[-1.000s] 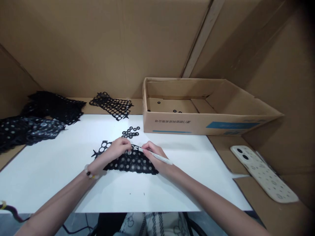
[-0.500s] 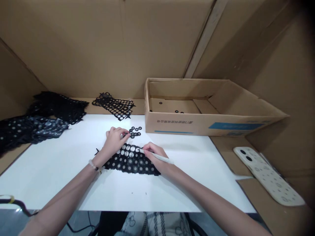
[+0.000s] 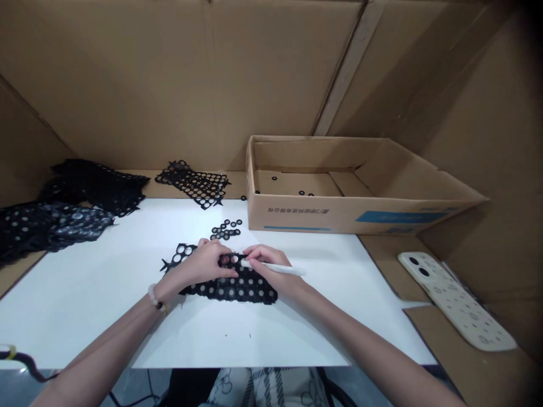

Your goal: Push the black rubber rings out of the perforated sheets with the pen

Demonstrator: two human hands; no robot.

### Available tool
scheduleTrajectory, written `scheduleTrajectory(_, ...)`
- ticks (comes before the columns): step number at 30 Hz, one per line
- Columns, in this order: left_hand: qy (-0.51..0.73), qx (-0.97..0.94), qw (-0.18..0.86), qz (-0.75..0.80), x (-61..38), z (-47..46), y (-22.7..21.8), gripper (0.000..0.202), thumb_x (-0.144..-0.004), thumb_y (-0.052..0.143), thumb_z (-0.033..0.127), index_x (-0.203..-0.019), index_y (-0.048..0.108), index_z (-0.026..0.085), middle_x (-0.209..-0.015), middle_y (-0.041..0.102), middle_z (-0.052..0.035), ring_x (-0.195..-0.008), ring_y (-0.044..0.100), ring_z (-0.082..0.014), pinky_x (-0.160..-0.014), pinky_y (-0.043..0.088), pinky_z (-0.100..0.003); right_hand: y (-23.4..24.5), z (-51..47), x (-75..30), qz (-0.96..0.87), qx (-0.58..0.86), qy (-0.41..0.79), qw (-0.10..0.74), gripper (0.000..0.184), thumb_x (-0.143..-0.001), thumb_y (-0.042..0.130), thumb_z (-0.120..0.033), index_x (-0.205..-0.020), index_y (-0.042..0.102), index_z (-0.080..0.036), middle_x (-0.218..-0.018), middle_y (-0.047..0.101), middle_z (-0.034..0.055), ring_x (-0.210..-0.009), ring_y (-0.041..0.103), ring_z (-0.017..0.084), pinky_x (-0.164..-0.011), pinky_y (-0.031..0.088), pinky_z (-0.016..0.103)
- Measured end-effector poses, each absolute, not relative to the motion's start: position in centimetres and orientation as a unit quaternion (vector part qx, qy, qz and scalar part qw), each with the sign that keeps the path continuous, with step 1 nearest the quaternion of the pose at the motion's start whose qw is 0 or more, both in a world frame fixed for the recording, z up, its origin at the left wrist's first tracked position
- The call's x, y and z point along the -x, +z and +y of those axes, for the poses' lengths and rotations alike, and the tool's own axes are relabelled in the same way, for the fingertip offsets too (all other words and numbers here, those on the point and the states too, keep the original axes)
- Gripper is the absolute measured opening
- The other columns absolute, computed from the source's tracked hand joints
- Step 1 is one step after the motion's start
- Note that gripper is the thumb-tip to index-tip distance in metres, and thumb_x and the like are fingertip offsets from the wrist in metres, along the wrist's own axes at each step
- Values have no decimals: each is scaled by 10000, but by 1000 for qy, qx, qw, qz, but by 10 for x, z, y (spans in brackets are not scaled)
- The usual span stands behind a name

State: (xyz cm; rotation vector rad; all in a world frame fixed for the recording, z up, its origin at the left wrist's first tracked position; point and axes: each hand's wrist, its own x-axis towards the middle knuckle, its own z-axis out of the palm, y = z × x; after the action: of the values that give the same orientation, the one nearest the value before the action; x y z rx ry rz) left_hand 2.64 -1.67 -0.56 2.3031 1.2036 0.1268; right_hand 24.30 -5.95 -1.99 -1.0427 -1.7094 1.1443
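Note:
A black perforated sheet (image 3: 237,287) full of round cut-outs lies on the white table (image 3: 106,282) in front of me. My left hand (image 3: 206,264) rests on its upper left part, fingers curled and pressing it down. My right hand (image 3: 269,267) is closed round a thin white pen-like tool (image 3: 275,268), whose tip meets the sheet near my left fingertips. A small cluster of loose black rings (image 3: 226,228) lies just beyond the sheet.
An open cardboard box (image 3: 339,215) with a few rings inside stands behind at the right. Emptied black sheets (image 3: 193,183) and heaps of further sheets (image 3: 63,217) lie at the left. A white phone case (image 3: 453,299) lies at the right. Cardboard walls surround the table.
My left hand reached out to the loose rings half a second ago and has come back onto the sheet. The right hand with the tool stayed at the sheet's upper edge.

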Motion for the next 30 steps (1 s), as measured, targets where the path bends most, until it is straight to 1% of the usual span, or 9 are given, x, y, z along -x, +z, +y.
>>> scheduleTrajectory(2, 40, -849, 276, 449, -27, -17, -4, 346, -743, 658, 525, -708, 635, 181, -683, 635, -1, -739, 556, -206, -811, 319, -333, -15, -59, -248, -667, 410, 451, 428, 207, -910, 504, -332, -788, 611, -203, -961, 662, 54, -929, 608, 209, -827, 456, 323)
scheduleTrajectory(5, 47, -841, 305, 445, -28, -18, 1, 285, -782, 631, 457, -705, 642, 183, -707, 659, 3, -733, 570, -192, -792, 335, -302, -11, -60, -254, -650, 432, 446, 437, 280, -939, 436, -384, -806, 606, -205, -817, 623, 33, -773, 584, 185, -722, 457, 307)
scheduleTrajectory(8, 64, -826, 342, 445, -25, -19, 4, 272, -773, 632, 447, -712, 653, 183, -714, 664, 7, -712, 567, -180, -728, 357, -266, -12, -60, -256, -623, 458, 464, 433, 260, -935, 447, -401, -849, 604, -212, -782, 597, 13, -704, 557, 167, -640, 450, 281)
scheduleTrajectory(12, 43, -804, 394, 443, -20, -16, 4, 307, -739, 642, 462, -648, 618, 170, -646, 617, 21, -627, 519, -153, -613, 351, -238, -12, -62, -254, -617, 473, 477, 411, 207, -905, 525, -385, -847, 623, -211, -762, 624, 5, -749, 596, 173, -671, 459, 276)
scheduleTrajectory(17, 18, -814, 375, 443, -16, -15, 5, 279, -709, 662, 429, -628, 598, 169, -633, 603, 22, -618, 500, -147, -611, 344, -234, -3, -69, -246, -668, 463, 446, 374, 120, -842, 623, -309, -896, 652, -206, -807, 686, 10, -724, 621, 162, -651, 455, 254)
scheduleTrajectory(20, 30, -814, 370, 446, -17, -16, 2, 293, -741, 629, 420, -602, 579, 167, -592, 571, 26, -599, 477, -139, -593, 334, -227, 3, -74, -243, -703, 445, 435, 343, 100, -839, 617, -257, -912, 653, -199, -815, 703, 13, -710, 634, 154, -657, 464, 245)
scheduleTrajectory(23, 56, -802, 375, 462, -18, -17, -1, 293, -754, 616, 428, -621, 594, 167, -610, 592, 18, -624, 496, -150, -589, 338, -225, 6, -75, -242, -739, 435, 404, 319, 77, -852, 598, -238, -870, 662, -201, -799, 698, 8, -714, 632, 152, -675, 463, 245)
scheduleTrajectory(26, 80, -785, 373, 488, -21, -17, -2, 305, -739, 628, 443, -610, 574, 171, -626, 603, 16, -646, 518, -163, -597, 347, -231, 6, -74, -243, -743, 451, 372, 325, 95, -863, 585, -240, -870, 673, -202, -792, 690, 8, -714, 627, 154, -682, 461, 248)
scheduleTrajectory(30, 100, -775, 365, 506, -26, -17, 0, 341, -730, 625, 462, -574, 526, 175, -617, 584, 18, -651, 525, -175, -604, 354, -248, 1, -72, -242, -724, 459, 364, 363, 107, -858, 587, -260, -829, 673, -204, -845, 702, 26, -772, 644, 174, -718, 476, 264)
